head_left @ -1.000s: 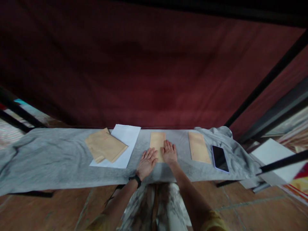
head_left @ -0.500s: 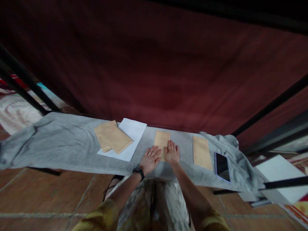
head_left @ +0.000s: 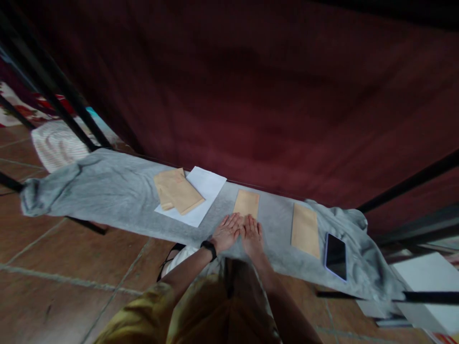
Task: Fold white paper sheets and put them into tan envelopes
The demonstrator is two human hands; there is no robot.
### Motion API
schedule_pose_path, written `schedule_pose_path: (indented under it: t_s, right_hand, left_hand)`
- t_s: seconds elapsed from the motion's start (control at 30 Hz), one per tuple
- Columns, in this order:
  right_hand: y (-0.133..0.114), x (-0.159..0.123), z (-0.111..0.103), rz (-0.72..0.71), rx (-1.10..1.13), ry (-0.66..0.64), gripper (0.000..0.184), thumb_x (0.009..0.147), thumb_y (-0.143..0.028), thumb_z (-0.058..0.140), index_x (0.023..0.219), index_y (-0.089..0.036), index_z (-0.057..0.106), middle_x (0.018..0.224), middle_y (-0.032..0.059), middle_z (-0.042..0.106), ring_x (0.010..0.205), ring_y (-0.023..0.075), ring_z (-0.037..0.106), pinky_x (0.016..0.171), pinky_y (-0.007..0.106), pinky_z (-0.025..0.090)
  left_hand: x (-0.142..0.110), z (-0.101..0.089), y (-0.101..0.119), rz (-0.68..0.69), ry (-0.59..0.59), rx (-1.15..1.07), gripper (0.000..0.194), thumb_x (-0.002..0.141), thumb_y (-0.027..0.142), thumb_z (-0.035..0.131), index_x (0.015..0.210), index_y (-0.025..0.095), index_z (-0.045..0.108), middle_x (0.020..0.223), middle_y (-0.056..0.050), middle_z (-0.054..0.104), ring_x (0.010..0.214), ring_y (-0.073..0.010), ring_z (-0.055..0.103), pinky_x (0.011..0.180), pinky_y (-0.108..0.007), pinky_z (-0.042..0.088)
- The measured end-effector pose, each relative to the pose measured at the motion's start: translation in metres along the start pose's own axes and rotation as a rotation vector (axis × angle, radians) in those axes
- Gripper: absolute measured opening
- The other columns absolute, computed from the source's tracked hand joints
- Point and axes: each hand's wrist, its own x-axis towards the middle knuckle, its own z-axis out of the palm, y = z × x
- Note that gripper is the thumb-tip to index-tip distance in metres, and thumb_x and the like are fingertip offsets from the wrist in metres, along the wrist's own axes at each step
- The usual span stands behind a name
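A tan paper envelope (head_left: 247, 200) lies on the grey cloth (head_left: 125, 200) in front of me. My left hand (head_left: 226, 232) rests flat on its lower left part, fingers stretched out, with a black band on the wrist. Flat against the lower right part is my right hand (head_left: 252, 236), its fingers also extended. The two hands lie side by side, almost touching, and cover the envelope's near end. To the right lies another tan envelope (head_left: 305, 230). Over on the left, several tan envelopes (head_left: 184, 193) overlap on white paper sheets (head_left: 213, 184).
A phone with a purple edge (head_left: 336, 256) lies right of the single envelope, beside bunched cloth. A dark red curtain (head_left: 251, 110) hangs behind the cloth-covered surface. Black bars (head_left: 412, 181) stand at both ends. A white box (head_left: 426, 277) is at the lower right.
My hands have slid toward me along the envelope and come closer together, showing more of its far part. The view has tilted, so the surface now slopes down to the right.
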Motion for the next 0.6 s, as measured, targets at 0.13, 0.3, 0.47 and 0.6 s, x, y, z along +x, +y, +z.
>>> schedule_pose_path:
  t_s: [0.13,0.3,0.47,0.6]
  right_hand:
    - [0.023,-0.014,-0.002,-0.005,-0.018,0.053,0.056,0.106,-0.033,0.026,0.157,-0.014,0.037,0.162,0.0141,0.037,0.148,0.0256,0.038,0.122,0.049,0.022]
    - [0.036,-0.023,-0.001,-0.063,-0.038,0.12,0.053,0.105,-0.027,0.028,0.153,-0.011,0.045,0.158,0.0173,0.044,0.146,0.0275,0.041,0.121,0.052,0.025]
    - [0.032,-0.023,-0.005,-0.059,-0.036,0.081,0.048,0.102,-0.022,0.036,0.145,-0.009,0.055,0.149,0.0202,0.054,0.144,0.0291,0.046,0.121,0.052,0.029]
    - [0.028,-0.022,-0.01,-0.014,-0.026,0.07,0.05,0.105,-0.027,0.033,0.149,-0.011,0.05,0.152,0.0159,0.052,0.144,0.0271,0.045,0.122,0.049,0.027]
  left_hand:
    - [-0.009,0.003,0.007,-0.075,0.028,-0.009,0.055,0.106,0.036,0.026,0.154,0.012,0.04,0.161,-0.012,0.041,0.151,-0.0209,0.035,0.125,-0.041,0.024]
    - [0.022,0.011,0.025,-0.099,0.011,-0.038,0.055,0.106,0.034,0.024,0.152,0.009,0.042,0.159,-0.015,0.044,0.15,-0.0237,0.037,0.125,-0.044,0.024]
    - [0.085,0.022,0.034,0.006,-0.001,-0.071,0.054,0.105,0.039,0.026,0.151,0.019,0.045,0.16,-0.007,0.043,0.152,-0.0197,0.032,0.125,-0.042,0.025]
    - [0.124,0.03,0.025,-0.008,0.028,-0.077,0.058,0.101,0.042,0.033,0.153,0.017,0.042,0.163,-0.008,0.038,0.156,-0.0211,0.021,0.127,-0.047,0.019]
